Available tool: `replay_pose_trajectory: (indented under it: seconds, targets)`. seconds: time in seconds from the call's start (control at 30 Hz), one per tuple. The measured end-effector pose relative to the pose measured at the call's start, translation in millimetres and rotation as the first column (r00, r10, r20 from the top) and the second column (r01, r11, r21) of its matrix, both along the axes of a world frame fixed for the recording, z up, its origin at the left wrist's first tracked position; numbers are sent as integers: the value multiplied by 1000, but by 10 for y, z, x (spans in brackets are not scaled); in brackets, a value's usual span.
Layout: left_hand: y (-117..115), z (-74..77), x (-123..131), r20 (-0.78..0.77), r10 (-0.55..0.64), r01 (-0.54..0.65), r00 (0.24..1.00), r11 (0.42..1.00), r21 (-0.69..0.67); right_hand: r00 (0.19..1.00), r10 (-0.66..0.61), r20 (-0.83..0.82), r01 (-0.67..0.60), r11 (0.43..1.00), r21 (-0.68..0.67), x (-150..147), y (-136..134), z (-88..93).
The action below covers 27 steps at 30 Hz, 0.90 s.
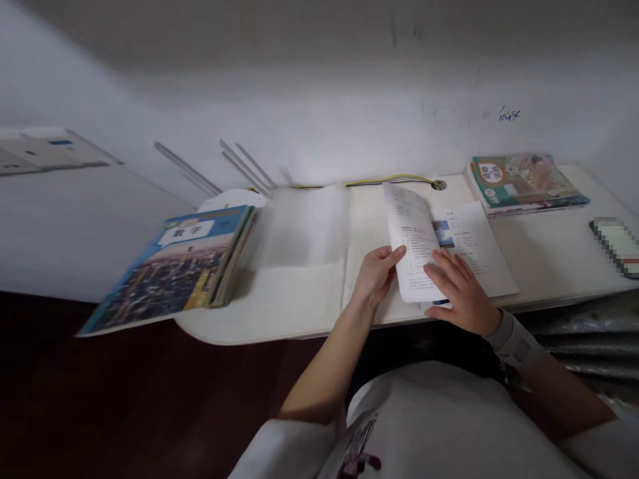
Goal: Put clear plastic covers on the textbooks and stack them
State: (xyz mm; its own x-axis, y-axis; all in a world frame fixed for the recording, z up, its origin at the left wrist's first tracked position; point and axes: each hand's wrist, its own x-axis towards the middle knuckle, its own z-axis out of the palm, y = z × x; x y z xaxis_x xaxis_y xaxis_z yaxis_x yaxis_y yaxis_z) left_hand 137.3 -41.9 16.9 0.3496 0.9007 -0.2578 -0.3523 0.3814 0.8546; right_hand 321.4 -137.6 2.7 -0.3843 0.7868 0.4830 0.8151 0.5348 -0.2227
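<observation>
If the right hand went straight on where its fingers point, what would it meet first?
The right hand would first meet the lifted page of the booklet; its fingertips seem to touch it already, though depth is unclear.

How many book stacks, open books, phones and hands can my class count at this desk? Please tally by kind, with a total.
Left stack and right stack of books: 2
Open book: 1
Phone: 1
Left hand and right hand: 2
Total: 6
</observation>
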Motion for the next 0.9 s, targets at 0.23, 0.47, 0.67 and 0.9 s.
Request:
replay_pose_trajectory:
  seconds: [0.23, 0.47, 0.67, 0.9]
  targets:
    - [-28, -27, 650, -135, 123, -95, 983, 976, 194, 974, -96, -206, 84, 994, -70, 116, 101, 256]
    - [69, -172, 782, -397, 166, 19, 903, 906, 424, 932, -355, 73, 353, 935, 38, 318, 96, 431]
    - [109, -195, 415, -632, 115, 297, 767, 809, 508, 956, -201, 213, 235, 961, -146, 214, 212, 201]
    - [-47, -430, 19, -852, 509, 540, 118, 687, 485, 966, -149, 212, 207, 936, -286, 119, 460, -9]
